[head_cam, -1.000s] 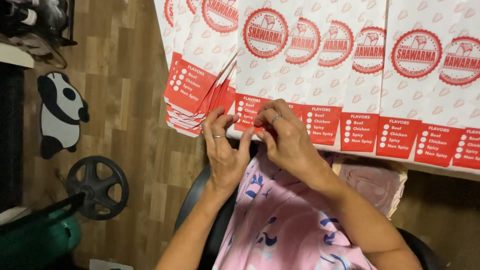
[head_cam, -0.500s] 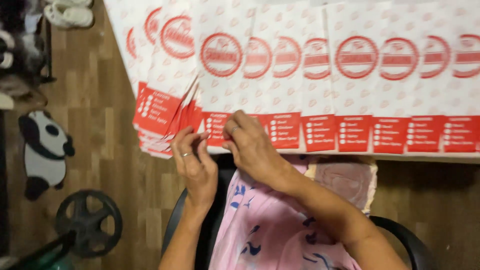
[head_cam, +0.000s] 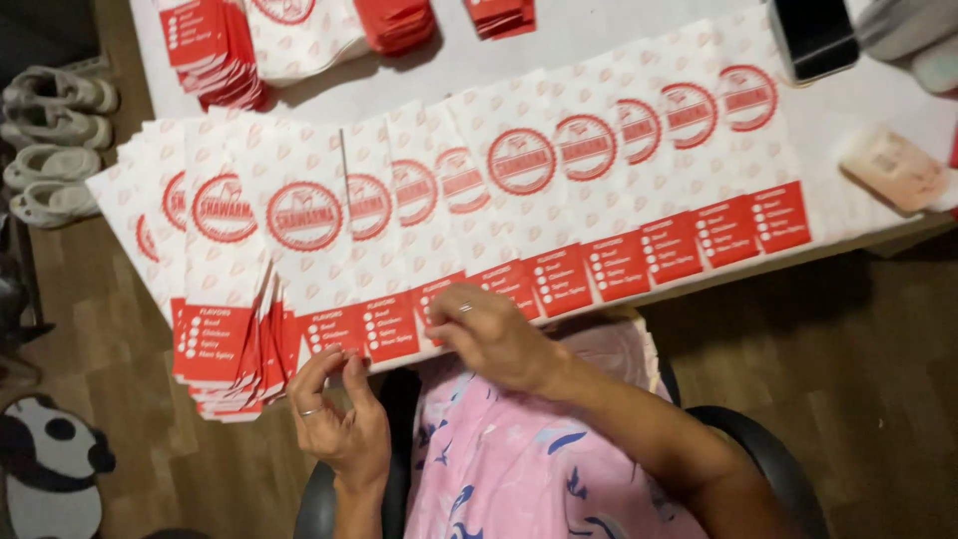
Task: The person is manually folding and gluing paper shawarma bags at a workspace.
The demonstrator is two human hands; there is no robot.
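Head view shows a white table (head_cam: 619,45) carrying a fanned row of white-and-red paper bags (head_cam: 559,200) overlapping along its near edge. Right hand (head_cam: 489,334) rests curled on the bags' red bottom flaps, fingers pressing one. Left hand (head_cam: 334,414) hovers just below the edge, fingers loosely curled, holding nothing.

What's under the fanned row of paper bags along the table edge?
The paper bags lie overlapping on the white table. Each bag hides most of the next. The right hand covers some lower edges.
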